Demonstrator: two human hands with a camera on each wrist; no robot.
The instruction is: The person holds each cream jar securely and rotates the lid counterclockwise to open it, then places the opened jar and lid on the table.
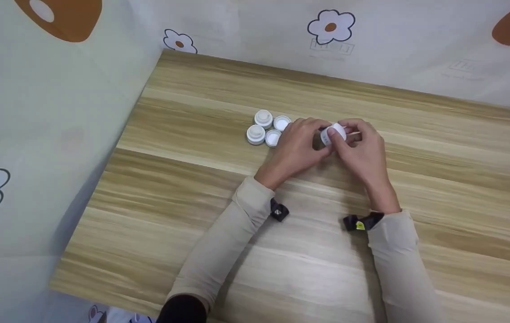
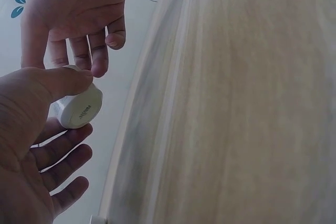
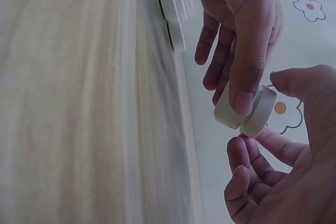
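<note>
A small white jar (image 1: 326,137) is held above the table between both hands. My left hand (image 1: 297,143) grips its body, thumb on one side. In the left wrist view the jar's base (image 2: 81,109) shows small dark print. My right hand (image 1: 365,150) pinches the white lid (image 3: 260,113) between thumb and fingers. A narrow gap shows between lid and jar body in the right wrist view, and the lid sits slightly tilted. Left of my left hand stand two lidless white jars (image 1: 263,118), with pale inner pieces on top. Beside them lie two upturned lids (image 1: 282,122), partly near my left hand.
The wood-grain table (image 1: 183,179) extends on all sides of the hands. Its left edge borders a pale flower-patterned sheet (image 1: 71,89), which also rises behind the far edge. Black wrist cameras (image 1: 278,211) sit at both cuffs.
</note>
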